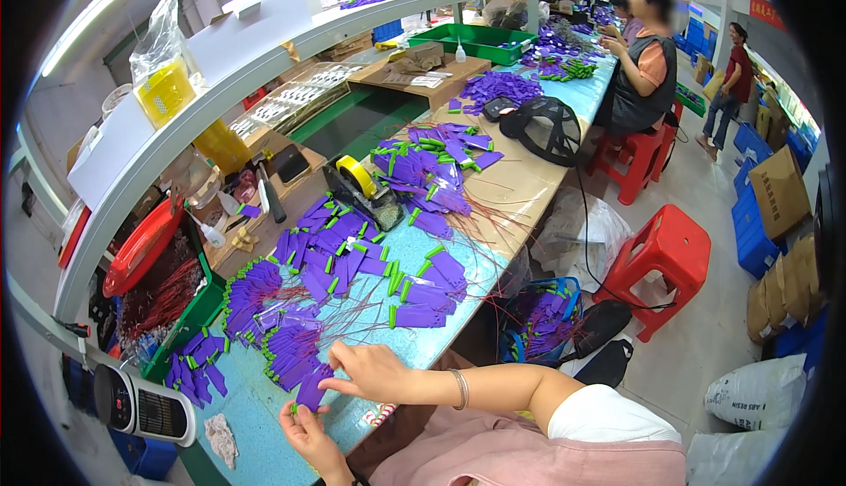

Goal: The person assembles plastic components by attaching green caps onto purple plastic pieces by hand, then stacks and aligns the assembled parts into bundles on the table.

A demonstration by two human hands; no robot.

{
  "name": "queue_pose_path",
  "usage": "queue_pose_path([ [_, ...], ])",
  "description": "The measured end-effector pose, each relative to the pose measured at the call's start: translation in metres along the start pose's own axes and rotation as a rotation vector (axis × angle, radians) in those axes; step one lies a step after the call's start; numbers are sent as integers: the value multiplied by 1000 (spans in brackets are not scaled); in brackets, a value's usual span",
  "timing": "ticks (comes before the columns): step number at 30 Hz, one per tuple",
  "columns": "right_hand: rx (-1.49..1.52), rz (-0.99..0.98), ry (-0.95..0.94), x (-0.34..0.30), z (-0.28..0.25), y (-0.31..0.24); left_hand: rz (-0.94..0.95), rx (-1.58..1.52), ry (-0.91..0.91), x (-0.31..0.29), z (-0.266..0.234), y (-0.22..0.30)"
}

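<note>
My left hand [310,437] and my right hand [370,371] meet at the near edge of a light blue worktable [256,429]. Both pinch one flat purple part with a green tip [308,391]. Right beside it lies a stacked row of the same purple parts [286,349]. More purple parts with green ends and thin red wires [370,266] are spread over the table beyond my hands. A bracelet sits on my right wrist.
A yellow tape dispenser [361,185] stands mid-table. A green tray of red wires [167,296] and a red tray [141,244] sit at left, a small white device [145,407] at the near left. Red stools [665,252] and a bag of purple parts [542,319] are on the floor. Other people sit further along the bench.
</note>
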State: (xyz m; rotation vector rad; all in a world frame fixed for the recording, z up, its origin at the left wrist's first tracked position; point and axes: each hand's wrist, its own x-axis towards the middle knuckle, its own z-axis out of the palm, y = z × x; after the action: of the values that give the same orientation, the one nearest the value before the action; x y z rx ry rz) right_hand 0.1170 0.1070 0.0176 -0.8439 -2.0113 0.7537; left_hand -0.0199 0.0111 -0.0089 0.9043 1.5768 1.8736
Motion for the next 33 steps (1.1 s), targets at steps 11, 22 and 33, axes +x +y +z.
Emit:
queue_pose_path([
  [11,560,-190,-139,-10,11,13,108,239,-316,-4,3,15],
  [22,74,-463,-151,-4,-9,4,355,542,-345,-14,5,21],
  [33,42,141,-530,-11,-12,-9,65,68,-210,-20,13,-8],
])
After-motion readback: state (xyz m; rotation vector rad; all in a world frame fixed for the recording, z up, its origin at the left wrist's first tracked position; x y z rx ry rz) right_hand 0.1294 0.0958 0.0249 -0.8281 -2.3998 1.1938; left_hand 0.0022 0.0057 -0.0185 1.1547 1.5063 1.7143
